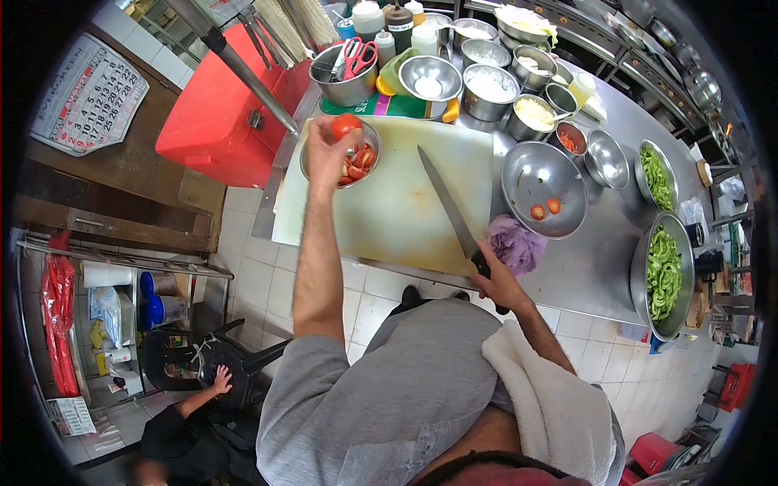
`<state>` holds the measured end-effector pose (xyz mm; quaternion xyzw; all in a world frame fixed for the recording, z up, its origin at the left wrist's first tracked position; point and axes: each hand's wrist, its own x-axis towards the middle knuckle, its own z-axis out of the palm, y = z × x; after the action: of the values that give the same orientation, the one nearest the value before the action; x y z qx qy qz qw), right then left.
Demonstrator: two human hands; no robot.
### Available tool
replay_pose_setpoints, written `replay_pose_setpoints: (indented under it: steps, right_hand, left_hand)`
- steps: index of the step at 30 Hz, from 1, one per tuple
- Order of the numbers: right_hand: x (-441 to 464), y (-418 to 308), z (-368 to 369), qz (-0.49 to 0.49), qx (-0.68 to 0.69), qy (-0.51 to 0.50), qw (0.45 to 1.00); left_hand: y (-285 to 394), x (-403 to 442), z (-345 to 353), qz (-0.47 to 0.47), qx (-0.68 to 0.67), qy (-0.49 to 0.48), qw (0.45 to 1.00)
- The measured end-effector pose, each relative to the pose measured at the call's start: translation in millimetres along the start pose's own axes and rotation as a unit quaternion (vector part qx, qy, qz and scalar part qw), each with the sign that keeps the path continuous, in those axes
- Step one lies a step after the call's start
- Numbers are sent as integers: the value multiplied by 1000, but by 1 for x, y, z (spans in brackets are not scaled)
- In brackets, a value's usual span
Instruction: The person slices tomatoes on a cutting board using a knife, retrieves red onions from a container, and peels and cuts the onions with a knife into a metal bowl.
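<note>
My left hand (331, 154) holds a red tomato (346, 125) above a metal bowl (304, 162) of cut tomato pieces (356, 164), at the left end of the white cutting board (389, 194). In my right hand (500, 283) is the black handle of a long knife (446, 198); its blade lies over the board's right part and points away from me. A crumpled purple cloth (516, 243) is beside my right hand. Further right, a wide metal bowl (531, 174) contains two tomato pieces (545, 209).
Green strips fill two bowls (642, 283) at the right. Containers, bottles and a pot (344, 85) with red-handled scissors (356, 58) line the back. A red cooler (215, 121) stands left of the table. Another person's hand (221, 379) touches a black chair (182, 348) at lower left.
</note>
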<state>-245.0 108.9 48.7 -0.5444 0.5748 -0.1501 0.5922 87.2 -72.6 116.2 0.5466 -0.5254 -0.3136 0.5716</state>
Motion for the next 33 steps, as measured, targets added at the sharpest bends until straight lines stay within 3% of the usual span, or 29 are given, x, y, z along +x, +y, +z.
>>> replay_pose_setpoints:
  steps: [1,3,6,9,12,16,18,21,22,27,29,33]
  right_hand:
    - [4,8,2,-59,-39,19,997]
    - [3,9,3,-115,-77,39,990]
    - [-4,-2,2,-72,-82,41,993]
    - [-7,3,0,-146,-97,76,982]
    - [-15,-5,-3,-124,-75,64,987]
    - [-17,0,-6,-79,-89,53,992]
    - [-19,5,-8,-81,-107,59,989]
    - [-23,8,-11,-121,-123,57,983]
    - [-25,8,-11,-124,-141,58,980]
    - [-33,-2,-9,-158,-194,78,965]
    - [-38,-16,-15,-79,-174,52,980]
    - [-44,-21,-20,-56,-237,64,968]
  left_hand:
    - [4,-14,14,-1,0,0,1000]
    - [9,-41,44,33,-151,-15,988]
    - [-13,-72,77,-2,-169,-99,981]
    - [-67,-90,103,-48,-198,-129,970]
    - [-78,-94,113,85,22,-107,990]
    - [-70,-95,105,74,78,-162,981]
    - [-67,-92,94,190,244,-159,938]
    - [-71,-97,80,142,130,-123,974]
    - [-69,-101,78,75,82,-118,987]
    - [-77,-103,81,155,112,-118,974]
    - [-76,-102,85,164,108,-132,972]
    - [-79,-99,94,145,72,-128,978]
